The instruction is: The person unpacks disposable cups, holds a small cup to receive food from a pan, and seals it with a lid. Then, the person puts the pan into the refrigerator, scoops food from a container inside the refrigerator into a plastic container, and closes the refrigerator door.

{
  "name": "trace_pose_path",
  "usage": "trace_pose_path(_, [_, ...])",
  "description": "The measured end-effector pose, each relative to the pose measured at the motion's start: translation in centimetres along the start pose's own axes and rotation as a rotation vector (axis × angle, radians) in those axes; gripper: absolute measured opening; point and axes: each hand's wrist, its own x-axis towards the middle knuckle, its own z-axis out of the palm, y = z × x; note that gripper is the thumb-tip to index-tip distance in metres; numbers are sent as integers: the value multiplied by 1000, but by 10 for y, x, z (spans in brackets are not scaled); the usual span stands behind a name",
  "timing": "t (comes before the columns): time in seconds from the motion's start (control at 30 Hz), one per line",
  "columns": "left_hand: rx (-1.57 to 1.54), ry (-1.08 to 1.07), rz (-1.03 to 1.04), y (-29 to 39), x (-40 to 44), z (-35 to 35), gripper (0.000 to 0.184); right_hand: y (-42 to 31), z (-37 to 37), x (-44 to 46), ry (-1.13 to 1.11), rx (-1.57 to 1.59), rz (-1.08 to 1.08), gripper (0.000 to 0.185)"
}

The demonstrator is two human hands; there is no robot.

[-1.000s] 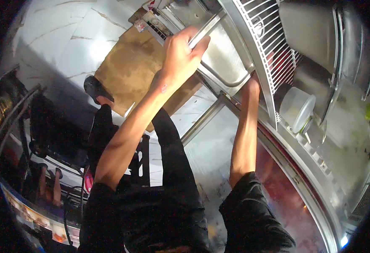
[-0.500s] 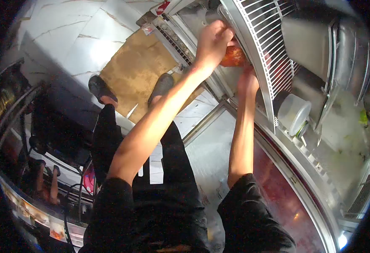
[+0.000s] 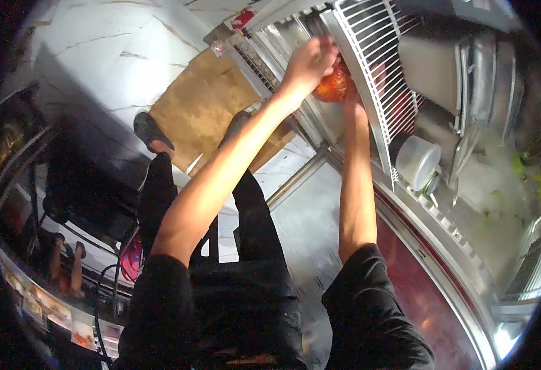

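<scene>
Inside the open metal cabinet, a rounded, glossy orange-red item (image 3: 334, 85) shows between my two hands; what it is cannot be made out. My left hand (image 3: 310, 65) is at its upper left side, fingers curled and pressed together against its edge. Against its lower right side is my right hand (image 3: 355, 106), with its fingers hidden behind the item and the rack. A white wire rack (image 3: 381, 68) stands just right of both hands.
An open door (image 3: 310, 216) with a metal frame lies below the cabinet. A clear plastic tub (image 3: 418, 161) and grey containers (image 3: 430, 68) sit right of the rack. Brown cardboard (image 3: 202, 105) covers part of the marbled floor, under dark shoes.
The metal pan that my left hand gripped one second ago is out of that hand. The orange-red item has come into view between my hands, and my left hand has moved right.
</scene>
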Motion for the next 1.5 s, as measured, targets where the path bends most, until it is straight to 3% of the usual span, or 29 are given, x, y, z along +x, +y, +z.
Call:
trace_pose_path(0.03, [-61, -52, -22, -9, -18, -16, 34, 2, -4, -5, -49, 72, 40, 55])
trace_pose_path(0.1, [99, -44, -202, 3, -58, -44, 42, -3, -5, -31, -166, 331, 220, 46])
trace_pose_path(0.13, [106, -36, -232, 7, -78, -65, 41, -17, -1, -49, -89, 232, 438, 45])
trace_pose_path(0.17, [114, -29, -259, 13, -96, -86, 40, -39, 2, -77, 9, 55, 543, 48])
trace_pose_path(0.2, [112, 14, -283, 28, -116, -103, 39, -42, -4, -112, 35, 69, 617, 50])
trace_pose_path(0.23, [150, 83, -309, 54, -134, -115, 40, -7, -37, -152, -74, -75, 558, 55])
trace_pose_path(0.3, [159, 146, -305, 95, -159, -155, 38, -24, -74, -234, -247, -339, 512, 58])
trace_pose_path(0.33, [164, 195, -243, 136, -173, -163, 36, -50, -88, -278, -274, -397, 741, 62])
trace_pose_path(0.37, [152, 216, -182, 169, -182, -179, 35, -68, -99, -325, -238, -436, 705, 64])
trace_pose_path(0.43, [152, 282, -65, 242, -192, -205, 28, -133, -112, -381, -326, -417, 1121, 62])
trace_pose_path(0.47, [218, 335, -31, 282, -196, -213, 27, -156, -113, -409, -315, -556, 1050, 60])
trace_pose_path(0.53, [313, 354, 55, 365, -199, -226, 35, -169, -134, -468, -253, -10, 1156, 62])
trace_pose_path(0.57, [352, 369, 91, 407, -201, -227, 36, -180, -137, -495, -223, 45, 1170, 62])
trace_pose_path(0.67, [342, 310, 252, 525, -197, -227, 37, -255, -120, -512, 9, -150, 1186, 62])
trace_pose_path(0.8, [324, 260, 527, 657, -185, -192, 41, -301, -108, -550, 423, -145, 1134, 64])
trace_pose_path(1.0, [309, 75, 607, 763, -142, -172, 43, -342, -77, -563, 1002, 47, 971, 70])
trace_pose_path(1.07, [325, 51, 610, 782, -135, -163, 44, -338, -73, -554, 1064, 51, 897, 72])
trace_pose_path(1.13, [345, -47, 614, 797, -124, -158, 45, -246, -98, -570, 872, -298, 768, 67])
trace_pose_path(1.2, [407, -52, 627, 813, -116, -142, 47, -280, -83, -535, 1118, 35, 948, 71])
trace_pose_path(1.27, [389, -23, 600, 823, -105, -121, 49, -259, -75, -545, 1342, 308, 1195, 74])
trace_pose_path(1.33, [484, 19, 619, 828, -85, -106, 54, -259, -66, -588, 1305, 552, 1387, 82])
trace_pose_path(1.4, [452, -147, 633, 839, -60, -106, 45, -303, -57, -606, 1872, 447, 1219, 105])
trace_pose_path(1.43, [380, -186, 608, 839, -54, -89, 34, -300, -63, -629, 2208, 162, 965, 111])
trace_pose_path(1.47, [458, -137, 589, 837, -40, -71, 42, -291, -78, -659, 2230, -275, 772, 108])
trace_pose_path(1.5, [539, -82, 576, 837, -25, -59, 50, -353, -84, -651, 1999, -673, 755, 103])
